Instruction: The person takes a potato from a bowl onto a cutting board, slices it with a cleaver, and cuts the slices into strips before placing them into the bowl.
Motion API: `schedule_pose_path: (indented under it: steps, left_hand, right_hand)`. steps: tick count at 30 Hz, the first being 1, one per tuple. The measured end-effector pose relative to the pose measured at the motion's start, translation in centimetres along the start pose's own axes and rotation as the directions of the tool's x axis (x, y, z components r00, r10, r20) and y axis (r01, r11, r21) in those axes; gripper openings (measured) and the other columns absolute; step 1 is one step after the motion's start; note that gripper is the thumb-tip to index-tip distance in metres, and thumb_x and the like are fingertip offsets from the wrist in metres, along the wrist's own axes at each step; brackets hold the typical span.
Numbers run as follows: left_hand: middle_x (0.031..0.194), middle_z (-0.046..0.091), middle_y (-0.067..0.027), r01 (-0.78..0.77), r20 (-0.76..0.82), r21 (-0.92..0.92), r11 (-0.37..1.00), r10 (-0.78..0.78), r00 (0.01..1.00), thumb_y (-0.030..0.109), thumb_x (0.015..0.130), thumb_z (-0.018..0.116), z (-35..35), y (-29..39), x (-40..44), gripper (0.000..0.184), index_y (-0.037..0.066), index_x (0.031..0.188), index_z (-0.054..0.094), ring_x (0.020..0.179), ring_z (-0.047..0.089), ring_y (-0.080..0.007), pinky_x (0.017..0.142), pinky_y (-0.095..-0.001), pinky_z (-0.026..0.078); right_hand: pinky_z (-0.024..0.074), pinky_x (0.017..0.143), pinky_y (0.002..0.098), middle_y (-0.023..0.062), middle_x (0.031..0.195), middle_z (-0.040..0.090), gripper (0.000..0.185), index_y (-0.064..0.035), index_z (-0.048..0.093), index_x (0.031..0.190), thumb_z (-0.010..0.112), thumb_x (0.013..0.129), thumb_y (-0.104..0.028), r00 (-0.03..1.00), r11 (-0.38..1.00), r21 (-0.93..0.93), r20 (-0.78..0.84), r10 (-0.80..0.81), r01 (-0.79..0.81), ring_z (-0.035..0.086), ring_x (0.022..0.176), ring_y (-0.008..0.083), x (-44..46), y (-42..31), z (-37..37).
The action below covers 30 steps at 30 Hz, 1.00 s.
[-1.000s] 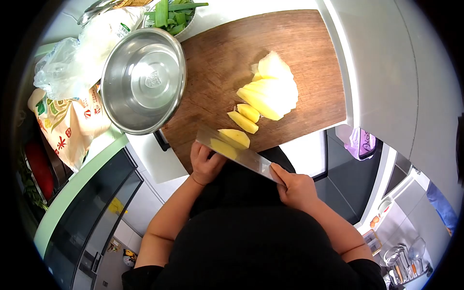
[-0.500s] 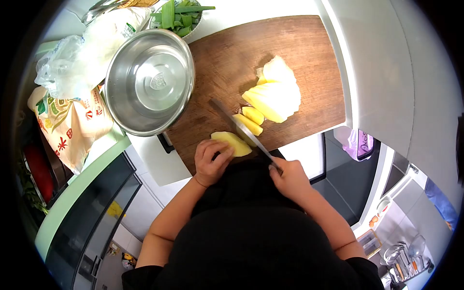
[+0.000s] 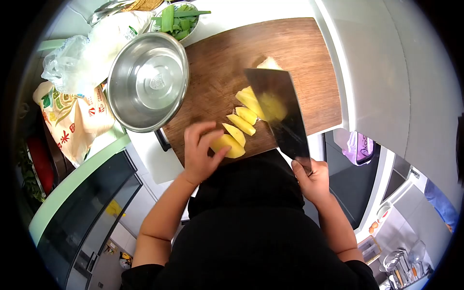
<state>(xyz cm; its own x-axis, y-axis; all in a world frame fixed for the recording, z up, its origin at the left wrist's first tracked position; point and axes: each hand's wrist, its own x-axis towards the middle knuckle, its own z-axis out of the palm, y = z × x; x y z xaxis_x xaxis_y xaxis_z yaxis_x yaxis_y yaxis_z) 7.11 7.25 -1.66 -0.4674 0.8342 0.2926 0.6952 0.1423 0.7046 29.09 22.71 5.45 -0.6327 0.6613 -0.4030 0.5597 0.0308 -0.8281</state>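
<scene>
My right hand grips the handle of a cleaver. Its broad dark blade is turned flat to view, over the right part of the wooden cutting board, and hides most of a pile of yellow pieces. My left hand is at the board's near edge, fingers spread and slightly blurred, thumb against a peeled yellow potato chunk. Just beyond the chunk lies a cut potato wedge. More wedges run in a row toward the blade. A pale piece shows past the blade's far edge.
A steel bowl stands at the board's left side. Behind it is a dish of cut green leaves. Plastic bags and a printed sack crowd the left. A white wall edge borders the board's right.
The cleaver has lifted away from the potato, moved right and turned its flat side up. A wedge now lies apart from the chunk. My left hand's fingers have spread and risen.
</scene>
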Motion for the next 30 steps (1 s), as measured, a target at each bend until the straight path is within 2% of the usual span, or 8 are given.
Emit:
schedule_pose_path:
  steps: [3, 5, 9, 15, 25, 27, 28, 30]
  left_hand:
    - [0.117, 0.051, -0.0086, 0.020, 0.234, 0.033, 0.999, -0.028, 0.972, 0.016, 0.066, 0.077, -1.3, 0.7, 5.5, 0.046, 0.012, 0.108, 0.058, 0.109, 0.047, -0.0312, 0.091, -0.0410, 0.040]
    - [0.122, 0.049, -0.0058, -0.136, 0.579, 0.008, 0.991, 0.106, 0.808, 0.017, 0.064, 0.076, -1.0, 0.4, 7.5, 0.059, 0.015, 0.118, 0.055, 0.114, 0.045, -0.0277, 0.094, -0.0392, 0.039]
    - [0.121, 0.049, -0.0035, -0.442, 0.751, 0.077, 0.894, 0.240, 0.616, 0.022, 0.061, 0.075, 0.1, 0.9, 8.9, 0.074, 0.020, 0.129, 0.046, 0.115, 0.046, -0.0252, 0.094, -0.0370, 0.040]
    - [0.112, 0.050, -0.0029, -0.412, 0.827, 0.082, 0.908, 0.169, 0.537, 0.016, 0.067, 0.071, 1.1, 1.7, 10.1, 0.047, 0.015, 0.111, 0.054, 0.108, 0.047, -0.0242, 0.087, -0.0355, 0.045]
    - [0.108, 0.049, -0.0066, -0.330, 0.850, 0.028, 0.944, 0.151, 0.504, 0.007, 0.072, 0.065, 0.9, 0.7, 9.1, 0.031, 0.010, 0.102, 0.056, 0.100, 0.051, -0.0261, 0.080, -0.0363, 0.049]
    - [0.107, 0.050, -0.0081, -0.049, 0.743, -0.100, 0.994, 0.108, 0.660, 0.006, 0.075, 0.066, -0.2, 0.4, 9.5, 0.030, 0.009, 0.103, 0.056, 0.098, 0.054, -0.0246, 0.079, -0.0350, 0.048]
    - [0.107, 0.050, -0.0081, -0.059, 0.749, -0.109, 0.992, 0.121, 0.652, 0.006, 0.075, 0.066, -0.7, 0.2, 9.6, 0.030, 0.009, 0.103, 0.056, 0.098, 0.054, -0.0246, 0.079, -0.0350, 0.048]
    - [0.109, 0.051, -0.0071, 0.094, 0.568, -0.276, 0.957, 0.083, 0.819, 0.005, 0.076, 0.066, -1.5, 0.0, 9.8, 0.032, 0.009, 0.106, 0.055, 0.098, 0.055, -0.0212, 0.080, -0.0318, 0.046]
  right_hand:
    - [0.0327, 0.044, 0.0255, 0.0025, 0.050, 0.042, 0.018, 0.0012, 0.056, 0.071, 0.059, 0.087, -0.007, 0.997, 0.998, 0.002, -0.035, 0.066, -0.066, 0.035, 0.047, 0.0075, -0.4, 0.7, -1.3]
    - [0.0340, 0.045, 0.0252, 0.0029, 0.051, 0.044, 0.013, 0.0017, 0.059, 0.076, 0.059, 0.086, -0.006, 1.000, 0.999, -0.026, -0.016, 0.026, -0.026, 0.037, 0.047, 0.0072, -0.6, 1.0, -2.3]
    - [0.0249, 0.042, 0.0222, -0.0049, 0.050, 0.039, 0.015, 0.0055, 0.060, 0.077, 0.060, 0.087, -0.005, 0.992, 0.994, -0.031, -0.068, -0.102, 0.100, 0.033, 0.047, 0.0017, -0.7, 0.8, -3.3]
    - [0.0239, 0.042, 0.0224, -0.0049, 0.051, 0.037, 0.014, 0.0057, 0.060, 0.077, 0.061, 0.086, -0.005, 0.992, 0.996, -0.016, -0.094, -0.087, 0.086, 0.031, 0.048, 0.0019, -1.4, 2.7, -4.7]
    - [0.0252, 0.042, 0.0227, -0.0056, 0.050, 0.040, 0.020, 0.0041, 0.058, 0.073, 0.061, 0.089, -0.009, 0.955, 0.999, -0.031, -0.293, -0.044, 0.037, 0.032, 0.047, 0.0024, -4.5, 3.4, -4.9]
    - [0.0252, 0.042, 0.0224, -0.0058, 0.050, 0.040, 0.021, 0.0039, 0.058, 0.073, 0.061, 0.089, -0.009, 0.943, 0.999, -0.023, -0.331, -0.039, 0.033, 0.032, 0.046, 0.0022, -5.9, 4.2, -4.2]
    - [0.0253, 0.042, 0.0221, -0.0059, 0.049, 0.040, 0.021, 0.0037, 0.059, 0.073, 0.061, 0.089, -0.010, 0.936, 0.999, -0.014, -0.351, -0.033, 0.031, 0.033, 0.046, 0.0019, -6.8, 4.5, -3.7]
    - [0.0256, 0.041, 0.0216, -0.0059, 0.048, 0.041, 0.021, 0.0033, 0.059, 0.073, 0.060, 0.089, -0.011, 0.913, 1.000, 0.000, -0.407, 0.009, -0.010, 0.034, 0.044, 0.0013, -8.3, 4.8, -2.6]
